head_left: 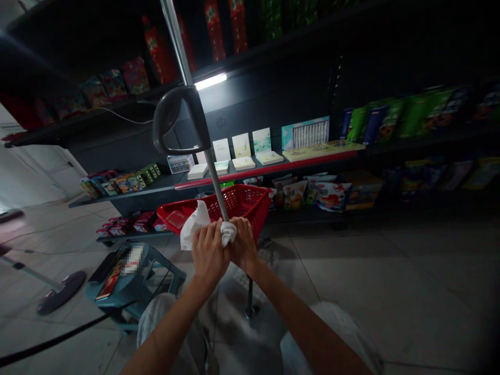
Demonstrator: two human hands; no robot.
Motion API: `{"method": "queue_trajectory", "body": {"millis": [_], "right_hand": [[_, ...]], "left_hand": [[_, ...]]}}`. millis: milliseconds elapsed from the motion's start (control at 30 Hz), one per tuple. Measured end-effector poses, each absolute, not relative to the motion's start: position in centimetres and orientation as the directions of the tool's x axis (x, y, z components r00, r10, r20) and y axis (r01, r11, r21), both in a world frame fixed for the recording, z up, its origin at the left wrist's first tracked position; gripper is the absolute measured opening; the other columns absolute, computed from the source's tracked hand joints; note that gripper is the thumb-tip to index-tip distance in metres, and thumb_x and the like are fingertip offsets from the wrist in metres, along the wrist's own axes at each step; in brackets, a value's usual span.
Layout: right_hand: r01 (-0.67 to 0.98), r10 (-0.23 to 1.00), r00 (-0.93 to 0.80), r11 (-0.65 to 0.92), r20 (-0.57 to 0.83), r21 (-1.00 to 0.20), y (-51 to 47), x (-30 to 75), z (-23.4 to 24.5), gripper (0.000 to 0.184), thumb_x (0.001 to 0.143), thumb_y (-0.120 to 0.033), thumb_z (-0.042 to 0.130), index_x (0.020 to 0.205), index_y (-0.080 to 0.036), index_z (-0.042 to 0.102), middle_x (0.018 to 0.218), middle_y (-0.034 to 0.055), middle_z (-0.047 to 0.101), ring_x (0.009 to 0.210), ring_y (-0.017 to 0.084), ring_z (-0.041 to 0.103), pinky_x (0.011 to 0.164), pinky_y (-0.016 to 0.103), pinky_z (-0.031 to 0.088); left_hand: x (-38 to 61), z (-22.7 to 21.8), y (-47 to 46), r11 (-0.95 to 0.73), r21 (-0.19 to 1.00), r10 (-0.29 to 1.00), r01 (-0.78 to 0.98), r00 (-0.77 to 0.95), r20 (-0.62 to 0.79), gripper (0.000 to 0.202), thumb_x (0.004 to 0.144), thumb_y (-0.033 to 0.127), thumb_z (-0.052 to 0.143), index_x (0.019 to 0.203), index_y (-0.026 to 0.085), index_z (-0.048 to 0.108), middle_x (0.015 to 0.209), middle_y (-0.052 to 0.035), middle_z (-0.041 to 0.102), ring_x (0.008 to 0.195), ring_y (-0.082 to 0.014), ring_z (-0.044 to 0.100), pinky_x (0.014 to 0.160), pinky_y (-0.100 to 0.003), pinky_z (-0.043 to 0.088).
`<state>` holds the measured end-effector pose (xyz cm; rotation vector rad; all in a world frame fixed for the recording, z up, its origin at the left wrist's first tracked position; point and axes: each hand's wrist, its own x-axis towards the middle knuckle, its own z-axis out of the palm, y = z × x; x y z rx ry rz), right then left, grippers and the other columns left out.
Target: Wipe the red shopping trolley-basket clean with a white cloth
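Note:
A metal pole [214,174] with a dark grey loop-shaped handle [159,122] rises at a slant in front of me. Both hands are closed around its lower part with a white cloth or tissue. My left hand [211,250] grips the white cloth [192,226], whose loose end hangs out to the left. My right hand [242,244] is wrapped round the pole from the other side, touching the left. A bunched bit of the cloth shows between them. Behind the hands stands a red plastic basket [260,211] with holes in its walls.
A blue-grey stool [152,284] at left carries a phone-like item and a booklet. Beyond it is a round stand base [62,291]. A black cable crosses the floor. Ahead, dark shelves hold white boxes [242,162], snack bags [332,195] and red bottles [158,52].

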<state>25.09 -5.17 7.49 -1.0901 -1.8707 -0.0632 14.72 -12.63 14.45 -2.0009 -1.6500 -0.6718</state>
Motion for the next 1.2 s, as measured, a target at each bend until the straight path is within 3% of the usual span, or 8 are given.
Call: {"method": "queue_trajectory", "body": {"millis": [133,300,567,733,833,933,1033,1200], "right_hand": [[0.616,0.611,-0.268,0.703,0.745,-0.355,-3.9,26.4,7.1,0.027,0.107,-0.034,0.045,0.124,-0.019,0.059,0.127,0.0142,0.061,0.122,0.03,0.05,0.112,0.046,0.041],[0.543,0.562,-0.35,0.774,0.75,-0.326,-2.2,27.9,6.5,0.027,0.106,-0.039,0.048,0.123,-0.019,0.058,0.12,0.0119,0.066,0.116,0.028,0.056,0.113,0.046,0.039],[0.696,0.647,-0.346,0.663,0.68,-0.276,-2.9,26.4,7.1,0.025,0.107,-0.032,0.044,0.113,-0.02,0.065,0.106,0.0109,0.068,0.102,0.029,0.056,0.103,0.045,0.038],[0.619,0.605,-0.406,0.733,0.685,-0.281,-2.9,26.2,7.0,0.031,0.107,-0.033,0.048,0.129,-0.018,0.063,0.118,0.0124,0.069,0.107,0.028,0.058,0.101,0.043,0.04],[0.546,0.574,-0.46,0.785,0.677,-0.294,-1.1,27.7,6.3,0.04,0.105,-0.041,0.054,0.136,-0.016,0.059,0.13,0.0134,0.068,0.118,0.028,0.059,0.105,0.042,0.042],[0.65,0.659,-0.401,0.694,0.636,-0.31,1.4,30.0,4.9,0.045,0.1,-0.053,0.063,0.125,-0.015,0.065,0.124,0.0144,0.07,0.119,0.03,0.059,0.111,0.048,0.038],[0.721,0.696,-0.386,0.637,0.606,-0.272,3.0,31.4,3.8,0.041,0.102,-0.055,0.059,0.114,-0.018,0.069,0.116,0.0123,0.072,0.118,0.029,0.059,0.117,0.054,0.031],[0.738,0.685,-0.418,0.639,0.596,-0.216,2.6,31.0,3.5,0.036,0.108,-0.049,0.048,0.106,-0.02,0.07,0.113,0.0104,0.073,0.118,0.025,0.058,0.122,0.05,0.024]], "left_hand": [[13.5,14.7,-12.4,-0.169,-0.048,0.773,0.984,0.163,0.613,0.054,0.089,0.019,0.055,0.142,0.016,0.061,0.127,-0.0142,0.071,0.113,-0.0329,0.062,0.099,-0.048,0.045],[12.6,14.3,-11.9,-0.177,-0.017,0.754,0.984,0.147,0.64,0.057,0.085,0.017,0.055,0.141,0.016,0.063,0.13,-0.0139,0.07,0.119,-0.0347,0.06,0.109,-0.051,0.042],[14.0,10.9,-11.7,-0.121,0.019,0.72,0.993,0.074,0.69,0.077,0.088,0.015,0.05,0.163,0.011,0.034,0.158,-0.0185,0.052,0.15,-0.0341,0.042,0.128,-0.056,0.023],[13.8,9.7,-10.6,-0.107,0.093,0.665,0.99,0.002,0.747,0.079,0.091,0.018,0.046,0.165,0.007,0.024,0.166,-0.022,0.04,0.157,-0.0344,0.032,0.128,-0.057,0.022],[12.3,10.1,-9.5,-0.08,0.12,0.646,0.989,-0.04,0.762,0.068,0.095,0.021,0.044,0.161,0.009,0.035,0.155,-0.0214,0.053,0.147,-0.0358,0.043,0.125,-0.057,0.027],[10.4,11.1,-8.2,-0.048,0.118,0.666,0.992,-0.056,0.744,0.051,0.097,0.024,0.045,0.146,0.011,0.055,0.128,-0.0181,0.069,0.125,-0.0358,0.058,0.115,-0.056,0.036],[8.7,11.8,-7.0,-0.021,0.097,0.685,0.995,-0.056,0.727,0.043,0.096,0.023,0.046,0.135,0.011,0.062,0.12,-0.017,0.071,0.116,-0.0355,0.059,0.112,-0.054,0.037],[6.8,11.7,-5.9,0.003,0.085,0.68,0.996,-0.064,0.73,0.042,0.096,0.023,0.044,0.131,0.011,0.064,0.121,-0.0179,0.071,0.117,-0.0362,0.058,0.111,-0.052,0.036]]}}
